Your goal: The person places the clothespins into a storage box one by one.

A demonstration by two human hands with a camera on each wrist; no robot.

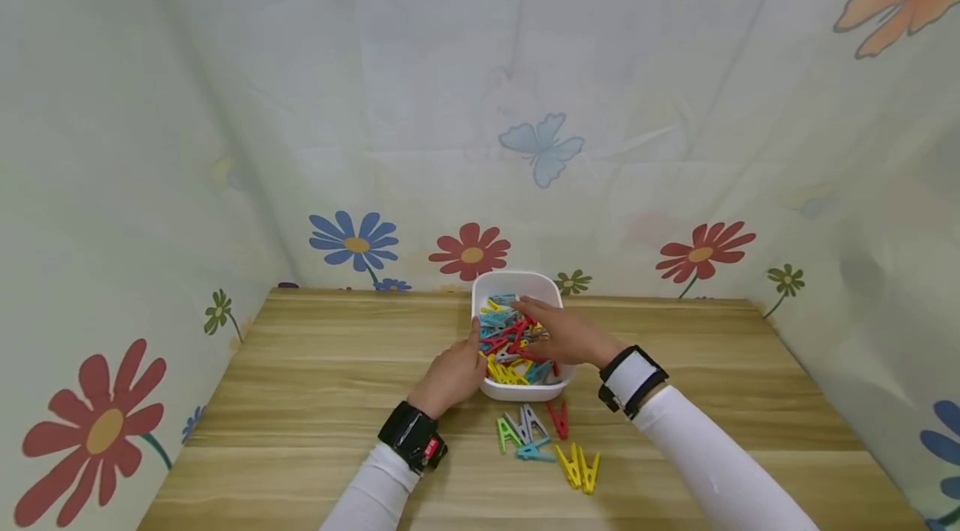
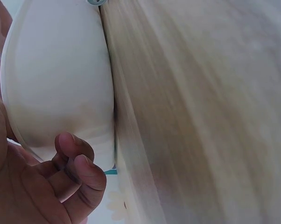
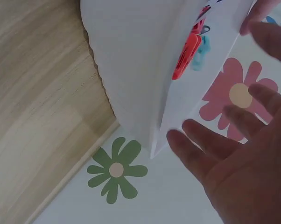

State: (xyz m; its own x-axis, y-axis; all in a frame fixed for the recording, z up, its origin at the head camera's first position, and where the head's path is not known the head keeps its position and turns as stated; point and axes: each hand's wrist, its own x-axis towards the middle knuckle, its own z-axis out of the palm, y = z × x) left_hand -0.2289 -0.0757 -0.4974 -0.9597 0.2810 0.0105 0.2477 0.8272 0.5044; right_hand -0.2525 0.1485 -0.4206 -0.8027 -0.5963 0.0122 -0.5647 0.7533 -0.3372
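Observation:
A white plastic box (image 1: 525, 393) holds a heap of clothespins (image 1: 512, 338) in red, yellow, blue and grey. My left hand (image 1: 448, 377) grips the box's left side by the rim; in the left wrist view its fingers (image 2: 90, 175) curl beside the outer wall. Over the heap is my right hand (image 1: 573, 333), its fingers spread and slightly bent. The right wrist view has those fingers (image 3: 196, 151) apart with nothing between them, and a red clothespin (image 3: 186, 56) inside the box beyond.
In front of the box several clothespins lie on the wooden table (image 1: 337, 381): a green one (image 1: 507, 434), grey ones, a blue one (image 1: 535, 453), a red one (image 1: 558, 421) and two yellow ones (image 1: 589, 473). A flower-printed curtain (image 1: 420, 181) rises behind the table's back edge.

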